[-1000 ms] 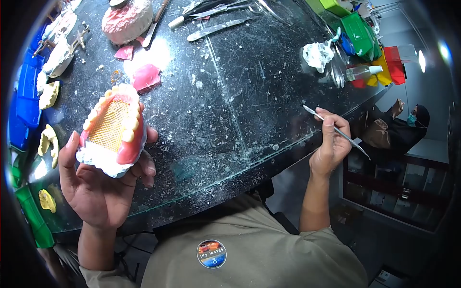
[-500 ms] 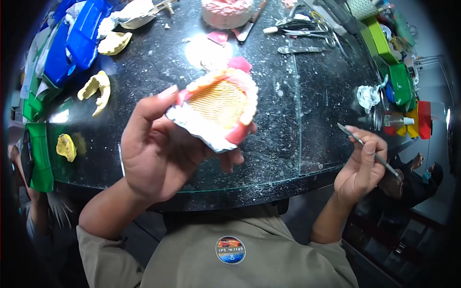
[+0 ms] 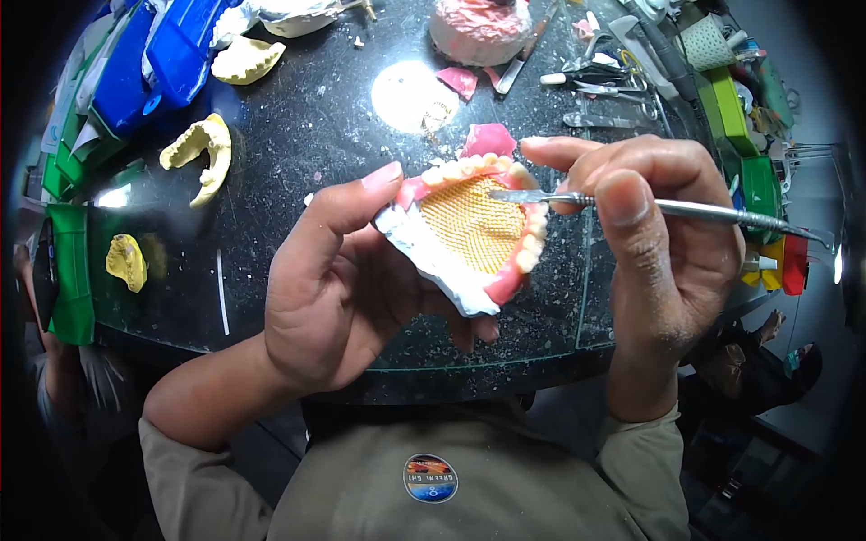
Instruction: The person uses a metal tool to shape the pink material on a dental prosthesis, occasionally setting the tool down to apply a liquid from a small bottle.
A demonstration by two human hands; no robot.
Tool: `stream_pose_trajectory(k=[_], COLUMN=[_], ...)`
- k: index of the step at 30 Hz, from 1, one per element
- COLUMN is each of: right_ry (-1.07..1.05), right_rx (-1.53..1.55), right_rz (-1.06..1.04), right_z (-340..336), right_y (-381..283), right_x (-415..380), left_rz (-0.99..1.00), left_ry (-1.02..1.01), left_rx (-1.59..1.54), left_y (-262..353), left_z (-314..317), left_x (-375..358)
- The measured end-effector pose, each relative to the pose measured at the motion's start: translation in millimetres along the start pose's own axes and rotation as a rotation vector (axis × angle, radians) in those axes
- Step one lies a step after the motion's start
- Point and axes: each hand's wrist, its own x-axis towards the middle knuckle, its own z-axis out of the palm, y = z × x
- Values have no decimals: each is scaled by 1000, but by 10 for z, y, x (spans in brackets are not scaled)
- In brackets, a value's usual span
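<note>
Left hand (image 3: pixel 311 307): grasps the dental model (image 3: pixel 460 257) from below, thumb on its pink rim (image 3: pixel 411 191), other fingers mostly hidden under the white base (image 3: pixel 431 268).
Right hand (image 3: pixel 672 257): grips a slim metal tool (image 3: pixel 699 209) pen-fashion, index finger stretched toward the front teeth (image 3: pixel 473 166).
Dental model: held over the near side of the table (image 3: pixel 298 117), mesh (image 3: pixel 469 225) facing up.
Tool tip (image 3: pixel 507 196): at the mesh's border, inside the tooth row; from this angle, contact or a slight gap is hard to tell.
Steadiness: bracing that stretched finger on the model would probably guard against slips.
Pressure: light, short strokes seem best; the mesh looks thin and the pink edge soft.
Angle: a low blade should follow the curve without digging in.
Pink piece (image 3: pixel 490 140): lies on the table just beyond the teeth, apart from the work.
</note>
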Motion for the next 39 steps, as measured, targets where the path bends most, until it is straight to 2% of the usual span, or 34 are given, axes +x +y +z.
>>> stream_pose_trajectory(k=[3, 6, 15, 21, 39], right_ry=[-13, -31, -26, -34, -56], right_rx=[4, -8, -23, -28, -83], right_rz=[-8, -12, 31, 27, -64], right_z=[-5, -5, 2, -3, 7], right_y=[33, 45, 16, 17, 20], right_x=[-22, -24, -46, -42, -61], left_rz=[7, 4, -5, -15, -20], left_ry=[-72, 9, -23, 40, 45], left_rx=[17, -23, 12, 8, -26], left_y=[-19, -10, 4, 9, 2], left_z=[-59, 26, -12, 24, 58], left_x=[12, 3, -9, -17, -1])
